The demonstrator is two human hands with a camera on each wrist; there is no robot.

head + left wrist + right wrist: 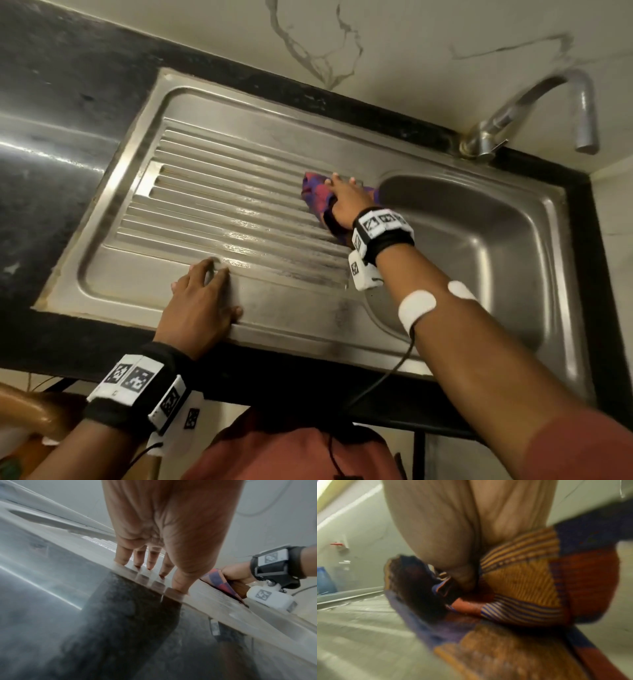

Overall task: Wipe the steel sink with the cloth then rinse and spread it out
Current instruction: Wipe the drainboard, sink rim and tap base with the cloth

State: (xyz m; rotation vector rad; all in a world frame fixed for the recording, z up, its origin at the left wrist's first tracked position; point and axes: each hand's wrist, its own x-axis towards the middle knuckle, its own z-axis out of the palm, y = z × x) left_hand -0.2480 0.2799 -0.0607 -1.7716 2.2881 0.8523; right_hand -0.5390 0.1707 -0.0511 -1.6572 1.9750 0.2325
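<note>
The steel sink has a ribbed drainboard (222, 205) on the left and a basin (479, 246) on the right. A bunched purple, red and orange cloth (315, 195) (216, 580) (530, 588) lies on the drainboard's right end, beside the basin's edge. My right hand (342, 202) (235, 573) (453, 527) presses down on it, fingers over the top and cloth bulging round the palm. My left hand (202, 298) (150, 561) rests flat on the drainboard's front rim, fingers straight, holding nothing.
A curved steel faucet (534, 106) stands behind the basin at the back right. Black stone counter (68, 85) surrounds the sink, and a marbled wall runs behind it. A blue container (325, 580) stands far off past the drainboard. The ribs look wet and streaked.
</note>
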